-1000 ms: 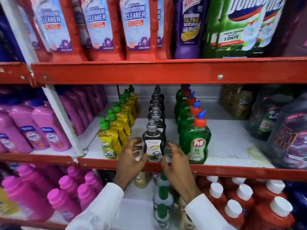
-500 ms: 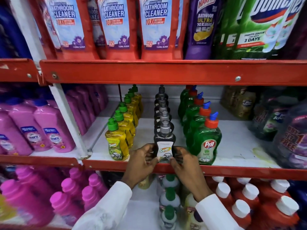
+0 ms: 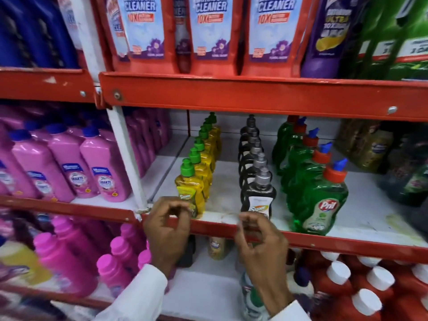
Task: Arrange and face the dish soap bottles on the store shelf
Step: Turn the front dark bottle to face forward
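Three rows of dish soap run front to back on the white shelf (image 3: 370,212): yellow bottles (image 3: 188,181) with green caps, black bottles (image 3: 258,195) with grey caps, and green Pril bottles (image 3: 322,200) with orange caps. All three front labels face me. My left hand (image 3: 166,228) hovers at the red shelf lip, its loosely curled fingertips at the base of the front yellow bottle; I cannot tell if they touch. My right hand (image 3: 259,242) is just below the front black bottle, fingers curled, holding nothing.
A white upright post (image 3: 125,158) separates pink bottles (image 3: 104,170) on the left. Dark plastic packs (image 3: 412,177) fill the shelf's right end. Red cleaner pouches (image 3: 208,31) stand above. Below are magenta bottles (image 3: 67,256) and red bottles with white caps (image 3: 370,286).
Both hands have let go of the front black bottle and drawn back to the shelf lip. My left hand has shifted left to the yellow row. The view has moved closer.
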Motion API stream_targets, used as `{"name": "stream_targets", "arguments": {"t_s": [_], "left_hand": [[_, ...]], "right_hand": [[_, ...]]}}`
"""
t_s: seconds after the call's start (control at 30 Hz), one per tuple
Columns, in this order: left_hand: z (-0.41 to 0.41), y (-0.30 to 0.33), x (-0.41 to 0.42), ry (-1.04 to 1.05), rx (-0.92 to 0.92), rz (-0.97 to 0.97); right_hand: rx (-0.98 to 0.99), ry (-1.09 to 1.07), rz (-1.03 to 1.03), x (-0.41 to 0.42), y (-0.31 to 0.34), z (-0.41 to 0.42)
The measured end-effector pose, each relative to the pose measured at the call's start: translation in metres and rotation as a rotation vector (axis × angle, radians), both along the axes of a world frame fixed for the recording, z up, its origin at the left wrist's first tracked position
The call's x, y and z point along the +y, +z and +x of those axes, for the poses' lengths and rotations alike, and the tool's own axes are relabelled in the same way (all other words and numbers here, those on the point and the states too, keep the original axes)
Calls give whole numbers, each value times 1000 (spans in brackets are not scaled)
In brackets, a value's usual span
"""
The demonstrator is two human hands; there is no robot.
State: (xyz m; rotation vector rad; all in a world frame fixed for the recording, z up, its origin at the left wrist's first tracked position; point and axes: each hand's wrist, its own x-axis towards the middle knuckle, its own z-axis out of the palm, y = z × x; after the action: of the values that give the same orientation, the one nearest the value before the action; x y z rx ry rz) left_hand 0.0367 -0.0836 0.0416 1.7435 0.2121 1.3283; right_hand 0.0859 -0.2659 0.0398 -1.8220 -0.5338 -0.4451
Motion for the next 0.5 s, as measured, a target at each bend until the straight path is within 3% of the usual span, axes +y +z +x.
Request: {"name": "stream_targets", "arguments": {"t_s": [0.07, 0.13, 0.27, 0.37, 0.5], "left_hand": [[-2, -1, 28, 32, -5, -128], [2, -5, 52, -53, 142, -175], [12, -16, 72, -272, 489, -13], [17, -18, 74, -297, 508, 96], [19, -20, 76, -294, 471, 61]], "right_hand": [[25, 105, -83, 27, -4, -4], [14, 159, -142, 52, -5, -1], [27, 227, -251, 85, -1, 20], [43, 237, -309, 92, 0, 30], [66, 243, -330, 91, -5, 34]]}}
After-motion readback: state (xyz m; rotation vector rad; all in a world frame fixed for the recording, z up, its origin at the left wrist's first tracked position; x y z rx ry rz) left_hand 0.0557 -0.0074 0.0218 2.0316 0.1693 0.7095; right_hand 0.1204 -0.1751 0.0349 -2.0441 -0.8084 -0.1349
